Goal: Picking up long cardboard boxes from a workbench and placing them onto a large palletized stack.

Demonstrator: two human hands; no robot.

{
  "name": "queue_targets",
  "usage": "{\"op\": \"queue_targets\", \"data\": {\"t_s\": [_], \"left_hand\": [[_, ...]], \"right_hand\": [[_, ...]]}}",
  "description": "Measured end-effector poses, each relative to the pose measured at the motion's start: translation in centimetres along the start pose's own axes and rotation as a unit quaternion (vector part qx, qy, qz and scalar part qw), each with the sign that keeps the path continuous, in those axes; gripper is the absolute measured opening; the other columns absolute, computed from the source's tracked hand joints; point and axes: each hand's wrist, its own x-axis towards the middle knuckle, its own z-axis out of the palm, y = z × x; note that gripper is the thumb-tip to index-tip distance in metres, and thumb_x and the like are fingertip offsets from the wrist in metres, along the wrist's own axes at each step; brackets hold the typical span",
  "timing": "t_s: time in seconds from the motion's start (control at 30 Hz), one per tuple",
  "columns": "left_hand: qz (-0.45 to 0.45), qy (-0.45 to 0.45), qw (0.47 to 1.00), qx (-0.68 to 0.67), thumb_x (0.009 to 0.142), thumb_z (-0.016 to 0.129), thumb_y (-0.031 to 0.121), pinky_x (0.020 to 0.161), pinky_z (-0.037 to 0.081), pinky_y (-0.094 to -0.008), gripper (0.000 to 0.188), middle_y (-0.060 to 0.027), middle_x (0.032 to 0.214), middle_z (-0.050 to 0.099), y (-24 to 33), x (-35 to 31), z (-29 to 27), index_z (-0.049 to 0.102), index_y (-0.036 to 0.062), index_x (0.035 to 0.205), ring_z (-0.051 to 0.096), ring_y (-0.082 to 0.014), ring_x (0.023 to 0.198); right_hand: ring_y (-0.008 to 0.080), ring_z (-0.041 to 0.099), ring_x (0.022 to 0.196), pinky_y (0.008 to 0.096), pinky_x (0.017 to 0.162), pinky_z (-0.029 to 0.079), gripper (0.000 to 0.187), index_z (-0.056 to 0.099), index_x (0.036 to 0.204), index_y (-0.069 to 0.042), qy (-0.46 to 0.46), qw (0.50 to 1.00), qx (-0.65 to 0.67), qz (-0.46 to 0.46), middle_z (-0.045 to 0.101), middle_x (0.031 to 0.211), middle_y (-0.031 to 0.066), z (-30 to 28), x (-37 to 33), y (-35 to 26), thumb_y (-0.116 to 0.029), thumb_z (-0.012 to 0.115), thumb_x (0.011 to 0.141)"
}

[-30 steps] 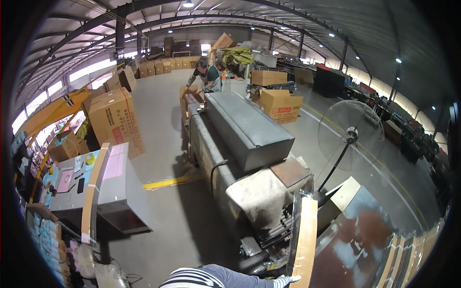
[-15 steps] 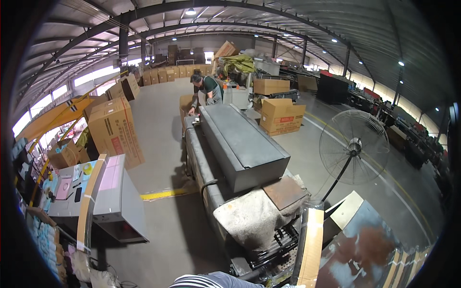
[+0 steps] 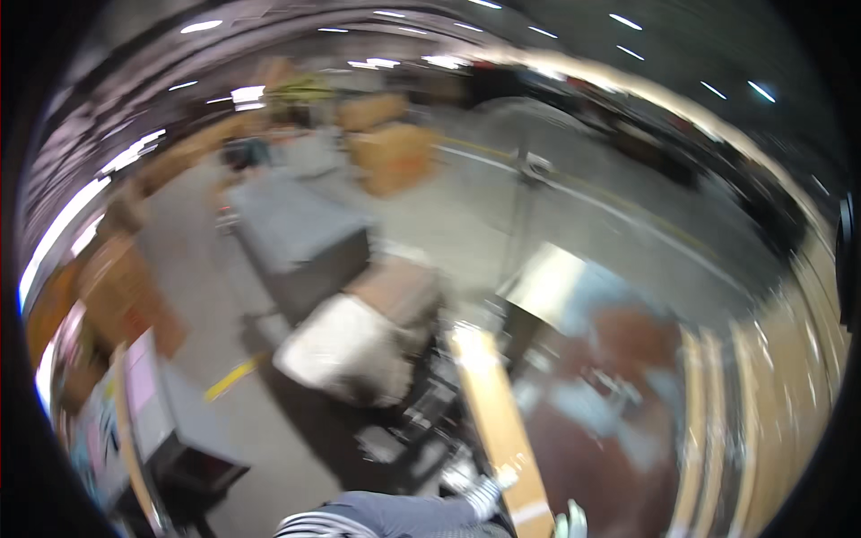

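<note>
The picture is smeared by motion. My left hand (image 3: 507,476), pale and below a striped cuff, lies against a long tan cardboard-covered strip (image 3: 489,394) that stands near the lower middle; its fingers are too blurred to read. Right of that strip, at the bottom edge, my right hand (image 3: 571,522) shows pale gloved fingers raised and apart, with nothing seen in them. Just beyond it stretches a flat panel or tabletop (image 3: 592,439) with reddish-brown and pale blue patches.
A long grey metal box-shaped machine (image 3: 296,224) with a whitish cloth (image 3: 345,350) over its near end stands ahead. Tan-edged panels (image 3: 717,421) line the right. A large fan (image 3: 535,166), a cardboard carton (image 3: 392,160) and a grey cabinet (image 3: 184,421) stand around; a blurred co-worker (image 3: 244,157) is far left.
My view has swung to the right, so the machine, cartons and fan sit further left. Both my hands have come into fuller view by the cardboard-covered strip.
</note>
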Motion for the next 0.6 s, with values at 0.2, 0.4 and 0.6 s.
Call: {"op": "queue_targets", "data": {"t_s": [0.2,0.4,0.6], "left_hand": [[-0.050,0.067,0.996,0.019,0.088,0.066,0.054,0.095,0.053,-0.0509,0.065,-0.0106,0.131,0.059,-4.8,1.1,3.8,0.051,0.0109,0.135,0.058,-0.0309,0.118],[-0.113,0.043,0.992,0.046,0.090,0.055,0.062,0.098,0.048,-0.0537,0.066,-0.0090,0.136,0.056,-12.9,0.7,4.3,0.049,0.0154,0.137,0.054,-0.0317,0.123],[-0.064,0.033,0.993,0.091,0.089,0.053,0.066,0.105,0.042,-0.0491,0.075,-0.0094,0.141,0.051,-13.8,-3.1,6.2,0.044,0.0142,0.142,0.051,-0.0320,0.126]], "right_hand": [[0.0365,0.047,0.127,0.0479,0.108,0.037,0.074,0.046,0.138,-0.001,0.127,0.944,-0.276,0.127,0.050,0.139,0.0214,-10.4,-0.2,14.3,-0.040,0.072,0.081],[0.0397,0.043,0.129,0.0506,0.110,0.033,0.080,0.046,0.137,0.002,0.248,0.837,-0.422,0.243,0.048,0.139,0.0227,-27.1,-5.5,27.5,-0.035,0.077,0.073],[0.0345,0.041,0.132,0.0492,0.112,0.029,0.077,0.046,0.136,-0.001,0.301,0.785,-0.496,0.216,0.048,0.138,0.0190,-41.0,-3.2,33.3,-0.031,0.078,0.073]]}}
